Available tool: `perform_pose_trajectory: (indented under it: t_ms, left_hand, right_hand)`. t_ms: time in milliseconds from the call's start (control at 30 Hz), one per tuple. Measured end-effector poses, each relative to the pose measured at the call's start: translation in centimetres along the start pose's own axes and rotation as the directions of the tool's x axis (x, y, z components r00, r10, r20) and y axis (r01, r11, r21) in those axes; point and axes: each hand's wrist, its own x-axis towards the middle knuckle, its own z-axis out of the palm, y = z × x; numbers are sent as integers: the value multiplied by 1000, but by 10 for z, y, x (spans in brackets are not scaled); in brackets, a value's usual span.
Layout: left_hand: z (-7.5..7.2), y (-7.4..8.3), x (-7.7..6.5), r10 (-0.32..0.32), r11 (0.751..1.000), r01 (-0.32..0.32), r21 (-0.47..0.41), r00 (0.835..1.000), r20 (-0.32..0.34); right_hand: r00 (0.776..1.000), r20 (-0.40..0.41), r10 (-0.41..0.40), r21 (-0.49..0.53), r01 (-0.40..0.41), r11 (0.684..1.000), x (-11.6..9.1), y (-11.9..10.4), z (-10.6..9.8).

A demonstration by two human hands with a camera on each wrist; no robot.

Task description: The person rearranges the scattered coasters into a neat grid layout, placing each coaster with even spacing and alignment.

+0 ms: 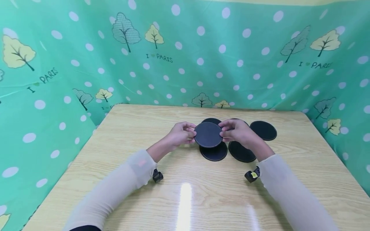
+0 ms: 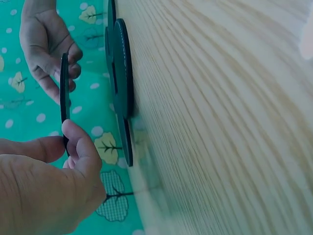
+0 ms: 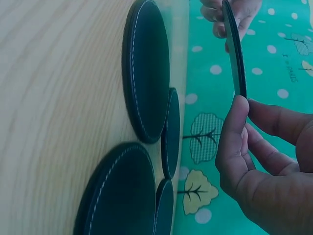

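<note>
Both hands hold one round black coaster (image 1: 208, 134) by opposite edges, raised off the wooden table. My left hand (image 1: 181, 134) pinches its left edge between thumb and fingers. At the right edge my right hand (image 1: 235, 131) pinches it the same way. Seen edge-on in the left wrist view, the held coaster (image 2: 64, 93) is thin and flat. Below it lie more black coasters with pale edge stitching: a near one (image 1: 214, 153), one behind (image 1: 212, 120) partly covered in view, and one (image 1: 241, 152) under the right wrist.
Another coaster (image 1: 263, 130) lies at the far right of the group, and one more is mostly hidden behind the right hand. The wooden table (image 1: 138, 128) ends at a green patterned cloth (image 1: 185, 48) hung behind and at the sides.
</note>
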Motion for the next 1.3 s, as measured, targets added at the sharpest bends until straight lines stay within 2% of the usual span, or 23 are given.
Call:
perform_pose_trajectory:
  t_ms: [267, 700, 1067, 1300]
  left_hand:
    - [15, 0, 4, -4, 1000, 5, -4, 1000, 31]
    - [45, -5, 16, -6, 998, 11, -60, 997, 72]
    - [74, -3, 23, -9, 996, 15, -90, 998, 65]
    - [92, -3, 33, -15, 993, 23, -114, 997, 69]
  right_hand:
    - [1000, -8, 18, -10, -18, 1000, -10, 1, -14]
    - [999, -30, 19, -51, -20, 999, -26, 12, -38]
    - [999, -46, 8, -68, -12, 998, -39, 27, -60]
    - [998, -57, 9, -91, -14, 996, -46, 34, -73]
